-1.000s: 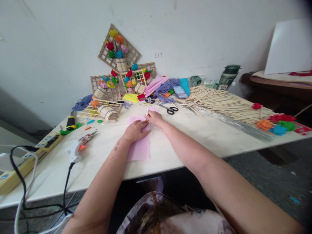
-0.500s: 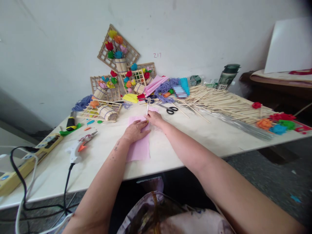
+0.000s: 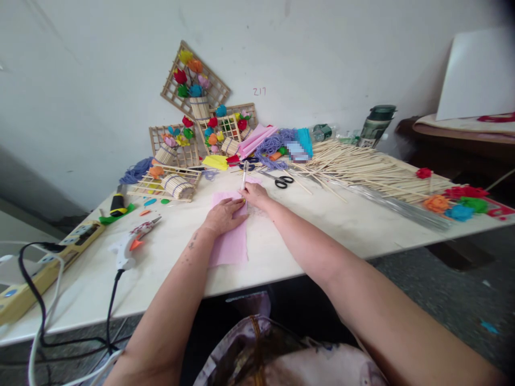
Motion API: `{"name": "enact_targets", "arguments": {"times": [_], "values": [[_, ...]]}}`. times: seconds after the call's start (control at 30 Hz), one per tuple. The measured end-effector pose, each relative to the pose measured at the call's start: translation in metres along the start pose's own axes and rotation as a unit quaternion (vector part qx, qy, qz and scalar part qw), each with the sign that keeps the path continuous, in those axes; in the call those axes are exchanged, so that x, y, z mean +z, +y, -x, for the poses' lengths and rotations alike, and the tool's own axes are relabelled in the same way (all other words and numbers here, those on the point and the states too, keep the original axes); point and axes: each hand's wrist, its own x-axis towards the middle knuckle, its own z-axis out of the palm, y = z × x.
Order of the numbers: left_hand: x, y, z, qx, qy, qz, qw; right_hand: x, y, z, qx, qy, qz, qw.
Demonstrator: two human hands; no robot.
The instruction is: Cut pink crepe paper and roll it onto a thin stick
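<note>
The left fingers [image 3: 232, 204], laid flat, should pin pink paper [image 3: 229, 249] beneath; the right fingers [image 3: 250, 192], closed round a pen-like tool [image 3: 244, 177] alongside, need steadiness.

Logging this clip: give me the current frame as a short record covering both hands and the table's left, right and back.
Left hand: flat on pink sheet
Right hand: gripping slim white tool, type unclear
Table left: glue gun, power strip
Table right: black-handled scissors, thin wooden sticks
Table back: lattice panels with colourful flowers, purple yarn
</note>
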Motion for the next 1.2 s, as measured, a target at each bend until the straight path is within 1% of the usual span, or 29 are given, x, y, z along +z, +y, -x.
{"name": "enact_targets", "arguments": {"times": [0.43,0.7,1.2], "values": [[0.0031,-0.0026,-0.0006,-0.001,0.006,0.006,1.000,0.0015,0.0036,-0.0012,0.001,0.007,-0.002,1.000],[0.0036,-0.0029,-0.0008,0.003,0.008,0.005,1.000,0.0003,0.0033,-0.0005,0.011,0.010,0.030,0.999],[0.0020,-0.0019,-0.0004,-0.001,0.002,0.003,1.000,-0.0029,0.0025,0.0023,0.019,0.009,0.039,0.999]]}}
